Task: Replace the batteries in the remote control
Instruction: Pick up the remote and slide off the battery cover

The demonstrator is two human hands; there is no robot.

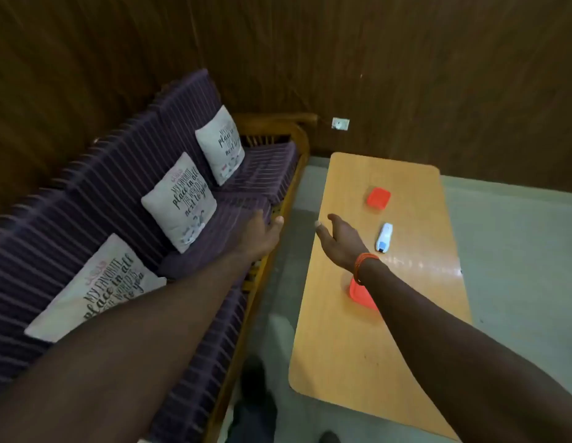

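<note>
A white remote control [384, 237] with a blue patch lies on the wooden table [348, 340], past my right wrist. My right hand [337, 238] hovers over the table's left edge, fingers spread, holding nothing, a hand's width left of the remote. An orange thread band circles that wrist. My left hand [262, 233] is stretched out over the sofa's seat edge, fingers apart and empty. A red lidded container [378, 196] sits farther along the table. A second red container [361, 294] lies partly under my right forearm. No batteries are visible.
A purple striped sofa [118, 193] with a wooden frame runs along the left, holding three printed cushions [179, 201]. A narrow strip of grey floor [278, 282] separates sofa and table. Dark wood walls stand behind, with a white socket [340, 123].
</note>
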